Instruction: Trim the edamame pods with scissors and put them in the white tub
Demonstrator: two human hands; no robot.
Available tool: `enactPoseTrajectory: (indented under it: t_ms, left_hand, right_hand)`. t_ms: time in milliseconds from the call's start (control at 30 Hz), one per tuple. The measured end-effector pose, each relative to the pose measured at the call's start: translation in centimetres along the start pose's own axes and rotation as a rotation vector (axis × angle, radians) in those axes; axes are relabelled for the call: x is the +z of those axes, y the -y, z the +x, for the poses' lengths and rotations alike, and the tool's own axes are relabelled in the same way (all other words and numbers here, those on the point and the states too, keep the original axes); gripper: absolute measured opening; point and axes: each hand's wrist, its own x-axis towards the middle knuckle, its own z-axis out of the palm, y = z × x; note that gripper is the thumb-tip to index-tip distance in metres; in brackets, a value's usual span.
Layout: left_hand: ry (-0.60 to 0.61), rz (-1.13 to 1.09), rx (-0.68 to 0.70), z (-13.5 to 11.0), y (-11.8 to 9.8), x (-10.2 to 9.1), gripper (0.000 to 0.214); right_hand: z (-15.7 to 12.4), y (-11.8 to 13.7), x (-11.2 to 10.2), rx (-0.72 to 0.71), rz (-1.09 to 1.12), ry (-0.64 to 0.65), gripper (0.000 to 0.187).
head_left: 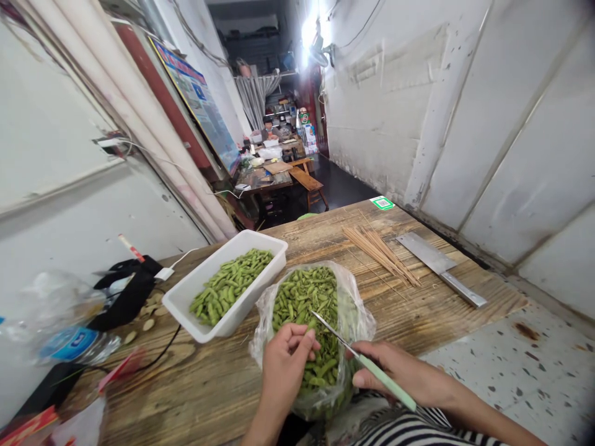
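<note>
Green pods (302, 288) lie in a clear bag (360, 310) beneath both hands. The right hand (406, 367) has its fingers wrapped round a green-handled cutter (388, 381); the left hand (286, 354) pinches closed, seemingly on one pod (312, 323). Trimming seems underway; a cut calls for the blade meeting that pod's tip. Farther off, a white tray (253, 297) holds more.

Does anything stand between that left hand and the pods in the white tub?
Yes, low down: the plastic bag's crumpled left edge and the tub's right wall. Above those, nothing visible blocks the left hand.
</note>
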Motion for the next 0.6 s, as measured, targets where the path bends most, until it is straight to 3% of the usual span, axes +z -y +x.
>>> enactPoseTrajectory:
  t_ms: [267, 600]
  left_hand:
    - [0.001, -0.075, -0.034, -0.5, -0.3, 1.1, 0.027]
    - [0.026, -0.091, -0.054, -0.7, -0.6, 1.4, 0.027]
  right_hand:
    - [0.0, -0.3, 0.4, 0.075, 0.189, 0.059, 0.049]
    - [0.0, -0.5, 0.0, -0.054, 0.002, 0.013, 0.039]
